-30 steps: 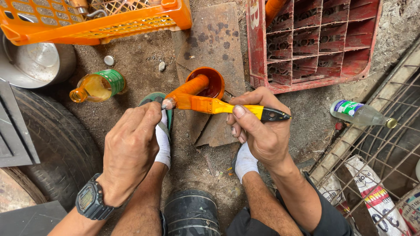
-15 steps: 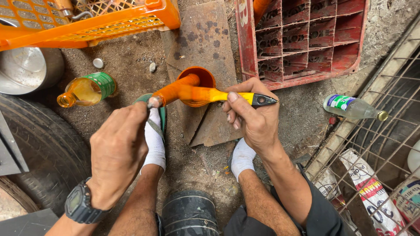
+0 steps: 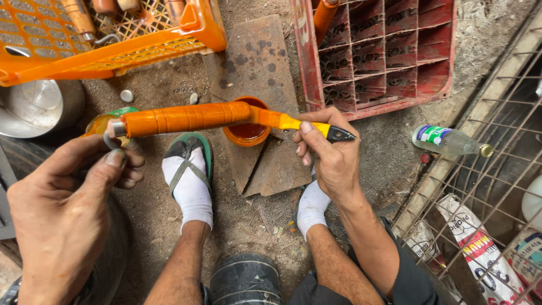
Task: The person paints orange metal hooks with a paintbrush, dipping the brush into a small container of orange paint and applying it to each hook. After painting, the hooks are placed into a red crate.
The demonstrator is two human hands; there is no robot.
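My left hand [image 3: 68, 197] pinches the metal hook at the left end of an orange-coated wooden handle [image 3: 186, 117], which lies level in the air above my feet. With a pen-like grip, my right hand [image 3: 330, 158] holds a yellow-handled brush [image 3: 307, 125] whose wet tip rests against the right end of the handle. Just under that end a small round cup of orange paint [image 3: 247, 131] sits on a rusty metal plate [image 3: 254, 62].
An orange crate [image 3: 141, 48] with more handles stands top left, a red compartment crate [image 3: 384, 51] top right. A metal bowl [image 3: 34, 107], a bottle of yellow liquid [image 3: 97, 123], a clear bottle [image 3: 446, 141], wire mesh [image 3: 491, 186] and a black can [image 3: 243, 279] surround my socked, sandalled feet [image 3: 189, 181].
The handle has swung from pointing into the cup to lying level and closer to me. My left hand moved left and down with it; the brush stays at its right end.
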